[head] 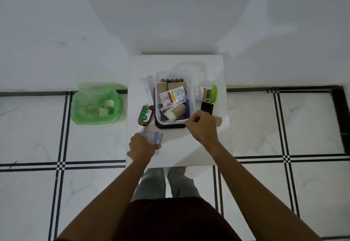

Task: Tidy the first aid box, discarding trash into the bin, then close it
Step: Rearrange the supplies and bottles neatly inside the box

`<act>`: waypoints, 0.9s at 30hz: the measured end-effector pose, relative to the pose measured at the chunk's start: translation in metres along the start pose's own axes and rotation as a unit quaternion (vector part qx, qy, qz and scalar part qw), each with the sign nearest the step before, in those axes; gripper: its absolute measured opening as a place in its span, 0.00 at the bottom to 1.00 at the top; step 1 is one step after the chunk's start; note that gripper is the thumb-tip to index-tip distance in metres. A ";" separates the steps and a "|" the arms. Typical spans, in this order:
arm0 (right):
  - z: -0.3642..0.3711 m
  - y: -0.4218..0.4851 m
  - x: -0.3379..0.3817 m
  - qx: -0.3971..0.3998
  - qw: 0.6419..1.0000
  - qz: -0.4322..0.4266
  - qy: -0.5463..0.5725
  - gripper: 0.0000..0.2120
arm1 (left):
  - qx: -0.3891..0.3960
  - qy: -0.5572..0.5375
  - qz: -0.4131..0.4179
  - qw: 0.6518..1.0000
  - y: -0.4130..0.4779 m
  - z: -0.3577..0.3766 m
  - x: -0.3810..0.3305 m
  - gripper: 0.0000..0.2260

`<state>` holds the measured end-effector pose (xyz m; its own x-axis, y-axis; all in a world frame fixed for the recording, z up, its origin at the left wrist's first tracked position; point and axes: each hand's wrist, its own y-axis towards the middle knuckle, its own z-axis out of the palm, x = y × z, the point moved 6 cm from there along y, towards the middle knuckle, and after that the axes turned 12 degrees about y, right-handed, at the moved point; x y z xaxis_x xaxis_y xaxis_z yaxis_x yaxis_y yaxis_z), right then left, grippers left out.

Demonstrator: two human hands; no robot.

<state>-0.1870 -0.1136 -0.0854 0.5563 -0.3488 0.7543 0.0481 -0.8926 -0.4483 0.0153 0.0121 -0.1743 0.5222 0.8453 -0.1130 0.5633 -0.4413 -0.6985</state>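
Note:
The clear first aid box (191, 97) stands open on a small white table (176, 151), holding beige bandage rolls, a printed sachet (172, 95) and a blue item. My left hand (142, 147) grips a small clear bottle with a blue-white label (155, 137) near the table's front left. My right hand (201, 127) is at the box's front right corner, fingers curled; I cannot tell whether it holds anything. A green bin (96, 106) with a liner and some scraps sits on the floor to the left.
A brown antiseptic bottle (145, 116) and a flat white carton (147, 90) lie left of the box. A green-capped jar (206, 93), a dark blister strip (207, 107) and a beige roll (217, 120) lie right of it. A white wall rises behind the table.

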 end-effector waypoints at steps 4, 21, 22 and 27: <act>-0.026 0.013 -0.011 -0.080 0.995 -0.032 -0.055 0.04 | 0.023 0.016 0.044 0.999 -0.003 -0.002 -0.009 0.13; -0.047 0.044 -0.019 0.001 0.941 -0.007 -0.339 0.20 | 0.052 -0.022 0.249 0.967 -0.058 -0.110 -0.050 0.11; -0.054 0.044 -0.012 -0.001 0.952 0.000 -0.306 0.20 | 0.030 -0.058 0.271 0.960 -0.063 -0.123 -0.060 0.12; -0.069 0.046 0.020 0.030 0.991 0.015 -0.129 0.18 | -0.072 0.044 0.428 0.900 -0.070 -0.137 -0.126 0.10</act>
<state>-0.2314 -0.1814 -0.0580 0.7508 -0.2843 0.5962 0.0733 -0.8612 -0.5030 -0.0020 -0.1048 -0.0148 0.8496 0.1522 -0.5050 0.0034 -0.9590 -0.2833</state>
